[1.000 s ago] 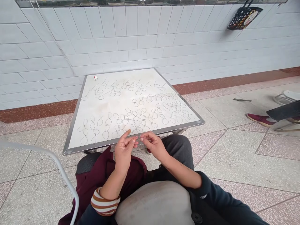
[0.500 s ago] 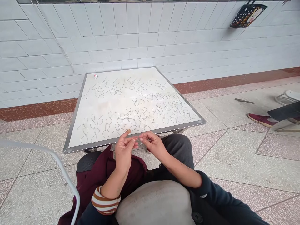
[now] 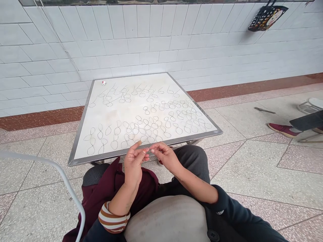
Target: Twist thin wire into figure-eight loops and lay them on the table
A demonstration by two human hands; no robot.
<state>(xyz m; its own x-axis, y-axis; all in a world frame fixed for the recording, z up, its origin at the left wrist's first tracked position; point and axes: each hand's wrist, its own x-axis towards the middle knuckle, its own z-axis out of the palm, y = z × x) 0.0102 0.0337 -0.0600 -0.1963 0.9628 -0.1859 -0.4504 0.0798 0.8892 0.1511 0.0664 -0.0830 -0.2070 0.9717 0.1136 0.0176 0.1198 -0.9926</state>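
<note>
My left hand (image 3: 135, 160) and my right hand (image 3: 164, 155) meet fingertip to fingertip just off the near edge of the white table (image 3: 128, 115). Thumb and fingers are pinched together on each hand. Whatever lies between them is too small to make out. Several thin wire loops, many bent like a figure eight (image 3: 116, 139), lie over the near and right parts of the tabletop. Farther back are several wire pieces (image 3: 125, 97) with a loop and a straight tail.
A small red and white item (image 3: 104, 83) sits at the table's far left corner. A pale curved tube (image 3: 66, 178) rises at my left. At the right are a person's shoe (image 3: 283, 129), a stool (image 3: 313, 103) and a flat strip (image 3: 264, 110) on the floor. A patterned bag (image 3: 267, 17) hangs on the wall.
The view has shifted very slightly. Both hands keep nearly the same pinched pose, with no clear movement.
</note>
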